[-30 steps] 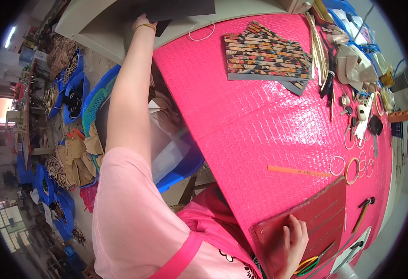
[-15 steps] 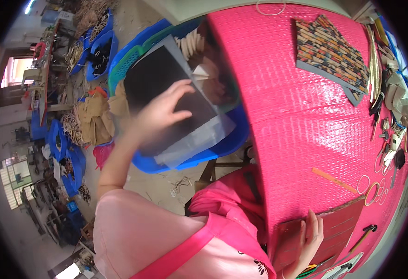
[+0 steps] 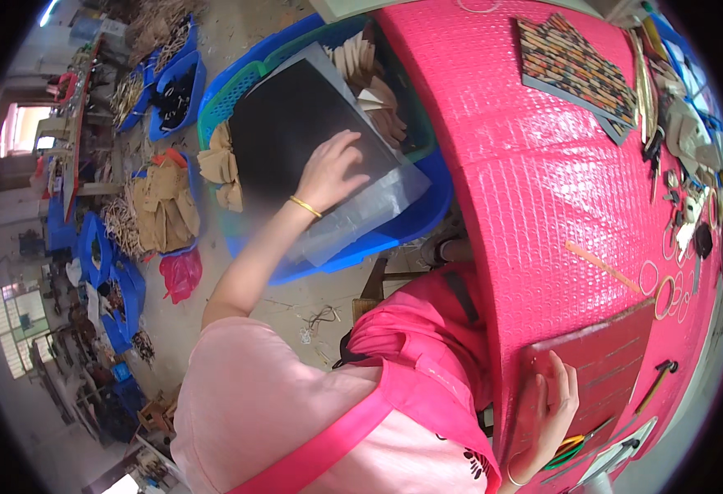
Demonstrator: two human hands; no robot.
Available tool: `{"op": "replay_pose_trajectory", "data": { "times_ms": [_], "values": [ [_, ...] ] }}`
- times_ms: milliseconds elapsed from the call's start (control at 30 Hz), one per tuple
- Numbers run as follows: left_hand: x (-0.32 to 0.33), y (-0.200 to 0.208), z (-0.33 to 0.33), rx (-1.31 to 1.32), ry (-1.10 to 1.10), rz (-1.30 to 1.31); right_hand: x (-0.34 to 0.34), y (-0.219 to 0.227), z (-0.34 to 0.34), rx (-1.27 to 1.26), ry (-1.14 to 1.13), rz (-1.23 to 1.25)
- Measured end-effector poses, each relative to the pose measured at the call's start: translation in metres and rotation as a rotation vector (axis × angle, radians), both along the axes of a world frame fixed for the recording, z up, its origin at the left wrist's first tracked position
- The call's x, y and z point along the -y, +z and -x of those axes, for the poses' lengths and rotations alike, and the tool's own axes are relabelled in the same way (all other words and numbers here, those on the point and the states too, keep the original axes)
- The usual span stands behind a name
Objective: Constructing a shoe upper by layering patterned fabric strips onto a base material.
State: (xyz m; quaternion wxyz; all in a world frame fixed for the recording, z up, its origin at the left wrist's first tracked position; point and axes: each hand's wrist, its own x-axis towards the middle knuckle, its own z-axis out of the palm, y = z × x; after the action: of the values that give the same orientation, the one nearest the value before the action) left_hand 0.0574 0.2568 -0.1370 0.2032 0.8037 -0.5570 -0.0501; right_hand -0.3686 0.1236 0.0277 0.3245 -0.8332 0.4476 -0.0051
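Note:
My left hand (image 3: 333,170), a yellow bangle at its wrist, is spread over a smooth black sheet (image 3: 296,107), palm down. Whether the fingers press on the sheet or hover just above it is hard to tell. Beneath lies a grey sheet, and a translucent film (image 3: 378,207) sticks out along the near side. All of it sits on a green basket (image 3: 217,103) inside a blue tub (image 3: 328,262). My right hand (image 3: 552,407) rests with fingers apart at the left part of a dark red board (image 3: 608,354) with faint stripes, on the pink-covered table.
Patterned striped panels (image 3: 580,70) lie on the table's (image 3: 534,206) far side. A wooden strip (image 3: 600,265), rings (image 3: 664,296), scissors (image 3: 571,445) and a hammer (image 3: 656,387) lie toward the right. Tan cut pieces (image 3: 164,206) fill a tub on the floor at left.
The whole view has shifted, moving the tub up and right in the picture. My left hand, blurred before, now shows sharply over the black sheet. My right hand stays at the red board.

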Motion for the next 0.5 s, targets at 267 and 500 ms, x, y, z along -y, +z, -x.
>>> {"op": "replay_pose_trajectory", "data": {
  "times_ms": [267, 500],
  "values": [
    [-0.007, 0.042, -0.021, -0.448, 0.553, 0.417, -0.015, -0.001, 0.02, 0.053, -0.102, 0.035],
    [0.02, 0.174, 0.119, -0.928, 0.288, 0.626, -0.011, -0.001, -0.043, 0.794, 0.115, -0.546]
  ]
}}
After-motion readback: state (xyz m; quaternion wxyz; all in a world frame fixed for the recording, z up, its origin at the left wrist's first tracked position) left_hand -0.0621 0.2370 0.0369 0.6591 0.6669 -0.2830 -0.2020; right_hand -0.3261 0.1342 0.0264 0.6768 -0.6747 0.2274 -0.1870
